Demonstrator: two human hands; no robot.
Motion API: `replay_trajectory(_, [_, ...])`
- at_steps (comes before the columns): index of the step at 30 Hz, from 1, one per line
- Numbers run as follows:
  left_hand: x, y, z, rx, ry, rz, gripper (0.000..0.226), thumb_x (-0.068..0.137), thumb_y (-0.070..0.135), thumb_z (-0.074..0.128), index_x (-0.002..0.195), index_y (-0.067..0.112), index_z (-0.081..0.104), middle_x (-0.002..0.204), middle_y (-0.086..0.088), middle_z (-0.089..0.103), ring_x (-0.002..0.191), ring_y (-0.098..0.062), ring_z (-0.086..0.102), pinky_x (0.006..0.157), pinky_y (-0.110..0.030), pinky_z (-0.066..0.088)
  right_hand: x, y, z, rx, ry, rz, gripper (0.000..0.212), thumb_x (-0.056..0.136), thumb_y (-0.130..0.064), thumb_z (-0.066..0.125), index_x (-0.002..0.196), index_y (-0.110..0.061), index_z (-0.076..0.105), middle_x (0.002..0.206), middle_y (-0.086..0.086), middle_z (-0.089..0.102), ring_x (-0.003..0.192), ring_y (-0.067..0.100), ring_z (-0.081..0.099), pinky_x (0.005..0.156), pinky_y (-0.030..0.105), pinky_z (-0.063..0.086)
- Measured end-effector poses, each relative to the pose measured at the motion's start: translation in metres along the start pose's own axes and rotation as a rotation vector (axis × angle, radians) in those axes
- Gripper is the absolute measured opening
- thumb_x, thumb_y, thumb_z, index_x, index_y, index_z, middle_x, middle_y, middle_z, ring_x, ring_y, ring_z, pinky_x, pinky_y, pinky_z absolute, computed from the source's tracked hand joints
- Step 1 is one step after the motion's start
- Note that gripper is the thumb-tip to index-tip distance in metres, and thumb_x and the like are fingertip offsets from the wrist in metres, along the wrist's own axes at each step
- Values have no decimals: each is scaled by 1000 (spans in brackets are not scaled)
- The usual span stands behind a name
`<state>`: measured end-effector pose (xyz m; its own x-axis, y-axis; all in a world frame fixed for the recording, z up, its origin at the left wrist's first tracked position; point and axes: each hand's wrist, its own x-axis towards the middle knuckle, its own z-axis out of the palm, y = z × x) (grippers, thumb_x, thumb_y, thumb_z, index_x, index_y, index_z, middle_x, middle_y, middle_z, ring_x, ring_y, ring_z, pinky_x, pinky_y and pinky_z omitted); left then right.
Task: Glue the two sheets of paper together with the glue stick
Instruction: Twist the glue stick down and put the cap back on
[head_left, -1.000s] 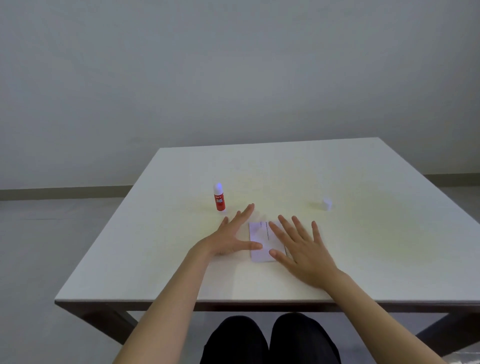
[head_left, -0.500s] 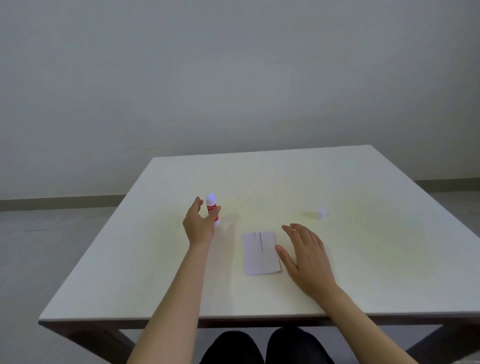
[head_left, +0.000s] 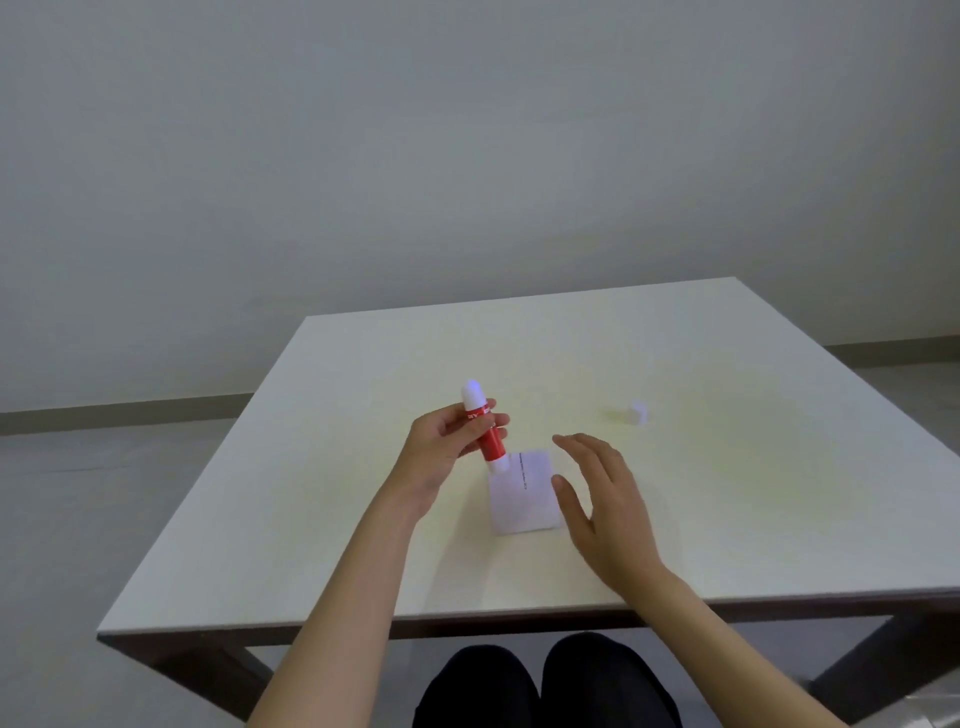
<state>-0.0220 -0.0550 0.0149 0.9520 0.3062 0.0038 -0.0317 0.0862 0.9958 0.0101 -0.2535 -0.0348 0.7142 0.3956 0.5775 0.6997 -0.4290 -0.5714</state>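
My left hand (head_left: 447, 452) grips a red glue stick (head_left: 485, 434) with white ends, lifted off the table and tilted, its lower end just above the far left corner of the paper. The small white paper (head_left: 522, 493) lies flat on the table, a thin printed line across its far part; I cannot tell two sheets apart. My right hand (head_left: 602, 499) hovers just right of the paper, fingers spread and holding nothing. A small white cap (head_left: 638, 411) sits on the table farther right.
The white table (head_left: 311, 519) has its near edge just above my dark-clad knees (head_left: 545, 686). A plain grey wall and floor lie beyond the far edge.
My left hand left the paper, took the glue stick from where it stood, and lifted it toward the paper. My right hand rose off the paper and shifted to its right side.
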Motion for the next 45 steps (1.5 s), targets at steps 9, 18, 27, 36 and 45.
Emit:
replay_trajectory(9, [-19,31,14,97,-127,-19,21,77,33,70,92,20,75,96,2,77,83,-3,67,79,-28,42,40,-25,-10,993,-691,484,36,99,-27,41,117,-6,64,102,4,68,90,23,61,88,34,43])
replay_trajectory(18, [-15,21,47,62,196,57,9,70,17,81,78,18,77,78,7,77,78,-5,71,74,-16,46,36,-38,10,358,-39,514,24,75,-21,75,76,-19,51,74,-6,60,71,15,55,66,28,43])
replay_trajectory(27, [-10,28,47,108,198,128,7,68,21,82,71,22,76,70,5,76,70,-8,71,63,-8,49,47,-19,-21,908,-600,481,30,95,-23,53,121,-10,59,104,8,71,76,21,66,70,26,50])
replay_trajectory(36, [-11,26,58,100,266,161,12,66,23,82,65,31,75,70,9,76,72,-6,71,67,-12,50,44,-42,7,359,-10,554,31,77,-20,74,82,-16,43,74,-6,60,61,9,59,54,26,39])
replay_trajectory(45, [-11,26,46,89,307,152,8,66,24,82,68,24,75,67,6,75,66,-10,69,65,-18,52,53,-23,-16,956,-634,530,37,98,-35,44,113,-7,63,100,10,75,74,25,70,66,25,52])
